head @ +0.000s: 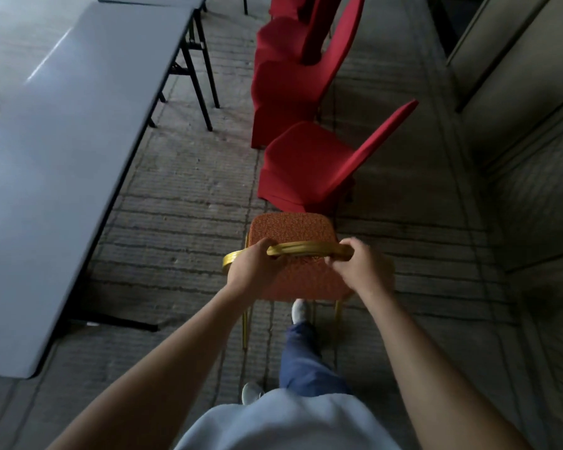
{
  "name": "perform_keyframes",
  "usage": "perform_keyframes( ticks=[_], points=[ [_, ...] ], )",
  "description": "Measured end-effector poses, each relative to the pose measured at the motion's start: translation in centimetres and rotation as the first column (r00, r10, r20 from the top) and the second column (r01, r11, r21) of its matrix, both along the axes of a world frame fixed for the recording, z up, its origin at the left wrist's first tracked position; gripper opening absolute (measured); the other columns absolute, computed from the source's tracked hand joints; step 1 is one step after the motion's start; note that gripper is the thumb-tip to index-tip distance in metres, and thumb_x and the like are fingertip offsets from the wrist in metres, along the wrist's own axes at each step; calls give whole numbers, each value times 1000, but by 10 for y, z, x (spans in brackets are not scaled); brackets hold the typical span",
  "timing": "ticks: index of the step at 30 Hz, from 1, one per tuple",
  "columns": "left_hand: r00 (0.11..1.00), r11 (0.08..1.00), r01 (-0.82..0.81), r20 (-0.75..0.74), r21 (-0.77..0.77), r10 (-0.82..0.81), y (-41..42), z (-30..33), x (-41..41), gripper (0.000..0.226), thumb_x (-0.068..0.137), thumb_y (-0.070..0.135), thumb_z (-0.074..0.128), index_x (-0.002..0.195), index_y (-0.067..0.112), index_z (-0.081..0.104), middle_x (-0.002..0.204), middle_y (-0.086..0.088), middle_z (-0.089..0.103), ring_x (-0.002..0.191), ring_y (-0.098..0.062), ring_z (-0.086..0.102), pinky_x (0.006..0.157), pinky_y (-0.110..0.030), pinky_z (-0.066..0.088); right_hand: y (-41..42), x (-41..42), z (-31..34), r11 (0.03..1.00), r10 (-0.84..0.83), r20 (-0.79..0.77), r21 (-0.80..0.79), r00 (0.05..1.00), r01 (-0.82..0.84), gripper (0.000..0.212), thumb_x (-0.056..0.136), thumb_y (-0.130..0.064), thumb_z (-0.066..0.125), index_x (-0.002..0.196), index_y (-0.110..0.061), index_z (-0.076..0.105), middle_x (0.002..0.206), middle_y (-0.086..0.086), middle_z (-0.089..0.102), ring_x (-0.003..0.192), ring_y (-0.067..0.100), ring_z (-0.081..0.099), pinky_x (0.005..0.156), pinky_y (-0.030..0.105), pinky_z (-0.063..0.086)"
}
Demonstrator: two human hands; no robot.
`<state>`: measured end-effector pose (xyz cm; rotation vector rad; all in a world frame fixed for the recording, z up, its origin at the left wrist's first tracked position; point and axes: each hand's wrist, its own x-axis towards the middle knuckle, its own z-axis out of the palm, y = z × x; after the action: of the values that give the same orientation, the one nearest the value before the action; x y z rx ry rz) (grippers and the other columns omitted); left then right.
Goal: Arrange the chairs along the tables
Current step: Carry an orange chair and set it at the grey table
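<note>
I see both hands on the gold top rail of the orange chair (291, 232): the left hand (255, 267) has its grip curled round the rail near its left end, and the right hand (359, 264) has its grip wrapped round the right end. The chair stands on the carpet (189, 203), right of the grey counter (69, 131) and well apart from it. Just beyond it is a row of red chairs (309, 164).

Orange speckled chair (291, 232); red chairs (306, 157).
</note>
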<state>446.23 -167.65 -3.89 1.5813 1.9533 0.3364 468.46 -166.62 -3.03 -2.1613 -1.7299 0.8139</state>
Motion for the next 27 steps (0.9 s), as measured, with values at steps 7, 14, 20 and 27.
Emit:
perform_keyframes(
  ticks=[7, 14, 20, 27],
  points=[
    [947, 990, 133, -299, 40, -115, 121, 21, -17, 43, 72, 76, 65, 95, 40, 68, 76, 11, 65, 70, -9, 62, 55, -26, 48, 135, -1, 0, 868, 381, 263, 228, 886, -441, 34, 73, -54, 75, 96, -31, 68, 92, -7, 49, 90, 18, 53, 77, 36, 47],
    [925, 923, 356, -194, 148, -326, 221, 14, -17, 51, 69, 70, 60, 98, 28, 64, 103, 8, 50, 103, -18, 51, 84, -38, 50, 229, 0, -5, 857, 451, 29, 264, 892, -442, 18, 79, -43, 68, 83, -32, 55, 81, -12, 51, 72, 11, 53, 58, 34, 47],
    [929, 937, 341, -185, 82, -322, 261, 18, 9, 29, 79, 54, 70, 86, 35, 50, 84, 13, 59, 78, -14, 60, 62, -32, 45, 270, 1, 2, 836, 521, 16, 192, 853, -514, 21, 79, -40, 68, 87, -33, 51, 76, -12, 58, 73, 13, 57, 56, 32, 41],
    [899, 911, 394, -156, -124, -410, 267, 19, 10, 24, 76, 51, 76, 86, 33, 64, 72, 13, 62, 68, -8, 62, 56, -27, 43, 274, -3, 10, 760, 650, 0, -16, 760, -650, 18, 79, -41, 67, 86, -35, 51, 73, -13, 63, 70, 12, 64, 67, 36, 53]
  ],
)
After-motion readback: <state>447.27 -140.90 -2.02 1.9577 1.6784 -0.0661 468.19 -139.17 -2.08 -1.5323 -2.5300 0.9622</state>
